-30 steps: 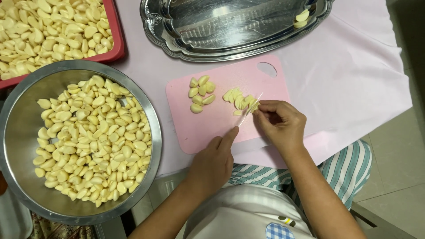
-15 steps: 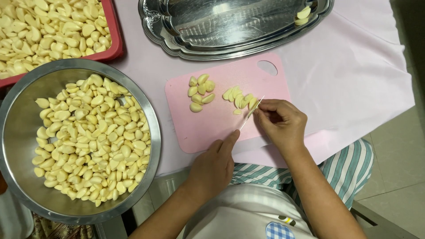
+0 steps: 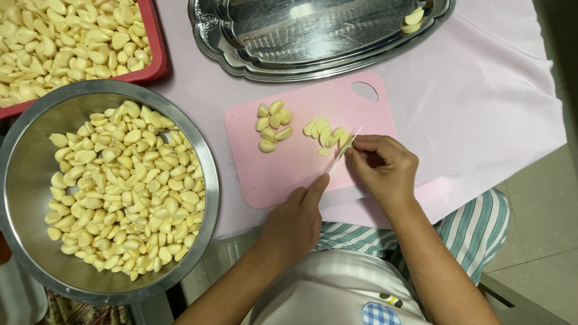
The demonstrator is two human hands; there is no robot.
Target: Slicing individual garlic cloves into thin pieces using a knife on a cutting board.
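Observation:
A pink cutting board (image 3: 283,174) lies on a pink cloth. Near its middle sits a small heap of whole peeled garlic cloves (image 3: 272,123), and beside it a row of garlic slices (image 3: 325,132). My left hand (image 3: 295,225) grips a thin knife (image 3: 344,150), seen edge-on, with the index finger stretched along its back. My right hand (image 3: 382,165) pinches a clove against the board just right of the blade, at the end of the row of slices. The clove itself is mostly hidden by the fingers.
A large steel bowl (image 3: 208,180) of peeled cloves stands at the left. Behind it is a red tray (image 3: 153,66) full of cloves. An oval silver tray (image 3: 253,72) with a few garlic pieces (image 3: 413,18) lies at the back. The tablecloth (image 3: 481,102) ends at the right.

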